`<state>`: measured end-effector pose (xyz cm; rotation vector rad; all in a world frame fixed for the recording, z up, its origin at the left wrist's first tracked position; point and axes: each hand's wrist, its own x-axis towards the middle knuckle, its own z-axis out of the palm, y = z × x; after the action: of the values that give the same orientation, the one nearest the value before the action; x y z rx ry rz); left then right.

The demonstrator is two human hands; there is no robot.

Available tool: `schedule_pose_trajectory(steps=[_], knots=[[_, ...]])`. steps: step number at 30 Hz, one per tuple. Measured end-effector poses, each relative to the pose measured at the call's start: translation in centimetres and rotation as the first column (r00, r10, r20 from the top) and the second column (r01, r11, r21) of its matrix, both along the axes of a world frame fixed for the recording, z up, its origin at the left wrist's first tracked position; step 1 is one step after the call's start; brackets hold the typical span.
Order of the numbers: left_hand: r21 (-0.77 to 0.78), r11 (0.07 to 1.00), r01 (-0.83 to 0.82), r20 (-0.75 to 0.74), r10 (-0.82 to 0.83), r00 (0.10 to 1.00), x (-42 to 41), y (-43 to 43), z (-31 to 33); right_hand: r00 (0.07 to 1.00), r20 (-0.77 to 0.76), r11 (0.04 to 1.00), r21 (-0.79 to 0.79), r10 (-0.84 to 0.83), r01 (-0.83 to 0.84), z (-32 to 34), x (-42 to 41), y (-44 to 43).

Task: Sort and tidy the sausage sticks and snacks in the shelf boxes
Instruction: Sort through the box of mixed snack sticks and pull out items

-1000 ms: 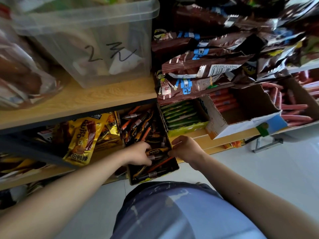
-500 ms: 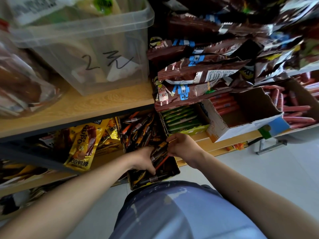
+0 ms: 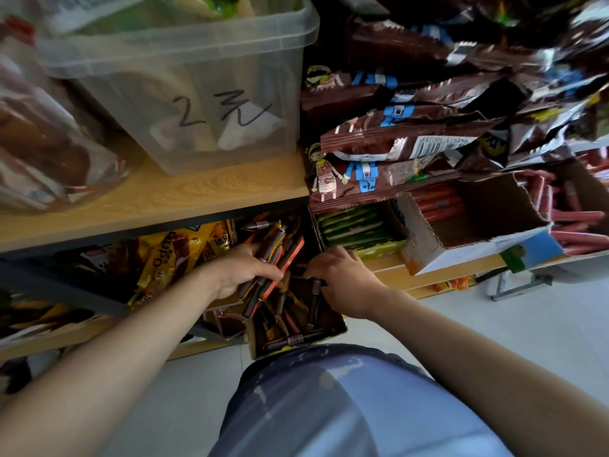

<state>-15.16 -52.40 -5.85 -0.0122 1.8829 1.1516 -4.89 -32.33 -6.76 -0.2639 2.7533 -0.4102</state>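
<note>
A narrow cardboard box (image 3: 341, 329) on the lower shelf is full of dark and orange sausage sticks (image 3: 293, 339). My left hand (image 3: 242, 270) grips a bundle of sausage sticks (image 3: 278, 253) lifted above the box's middle. My right hand (image 3: 346, 282) reaches into the box's right side, its fingers curled down among the sticks; whether it holds one is hidden. Right of this box sit a box of green snack packs (image 3: 356, 225) and a white box of red sausages (image 3: 435, 202).
Yellow snack bags (image 3: 171, 255) lie left of the box. The wooden upper shelf (image 3: 158, 199) carries a clear plastic tub (image 3: 197, 94) and brown snack packets (image 3: 412, 143) overhanging the boxes. Another box of red sausages (image 3: 580, 225) is at far right. Grey floor lies below.
My left hand has gathered a bundle of sticks and raised it toward the back of the box. My right hand shifted right and down into the box. The camera moved closer.
</note>
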Motion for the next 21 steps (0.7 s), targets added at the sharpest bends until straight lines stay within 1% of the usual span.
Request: schedule_pose_trajectory(steps=[2,4,7,10,13,17,19,21], knots=[[0.054,0.996,-0.077,0.035,0.075,0.997,0.4,0.0,0.1,0.975,0.065,0.957,0.186,0.215,-0.223,0.4,-0.7,-0.7],[0.084,0.991,-0.105,0.029,0.103,0.994,0.5,-0.1,0.1,0.944,0.111,0.894,0.302,0.311,-0.33,0.3,-1.4,-1.5],[0.089,0.993,-0.083,-0.013,0.084,0.996,0.5,-0.2,0.3,0.93,0.18,0.841,0.399,0.32,-0.366,-0.2,-1.9,-2.2],[0.127,0.988,-0.092,0.009,0.092,0.996,0.8,-0.6,0.5,0.919,0.238,0.804,0.448,0.315,-0.392,-0.2,-1.9,-2.4],[0.17,0.978,-0.118,0.032,0.114,0.993,1.1,-1.4,0.5,0.907,0.27,0.8,0.435,0.322,-0.413,0.6,-2.1,-2.5],[0.212,0.968,-0.132,0.058,0.122,0.991,1.6,-2.5,0.7,0.939,0.235,0.862,0.387,0.252,-0.328,2.8,-2.9,-2.4],[0.251,0.953,-0.17,0.116,0.145,0.983,1.8,-2.9,0.6,0.958,0.194,0.92,0.294,0.21,-0.261,3.9,-3.4,-2.0],[0.283,0.93,-0.235,0.179,0.189,0.965,2.0,-3.4,0.4,0.962,0.223,0.975,0.121,0.158,-0.188,5.0,-3.6,-1.7]])
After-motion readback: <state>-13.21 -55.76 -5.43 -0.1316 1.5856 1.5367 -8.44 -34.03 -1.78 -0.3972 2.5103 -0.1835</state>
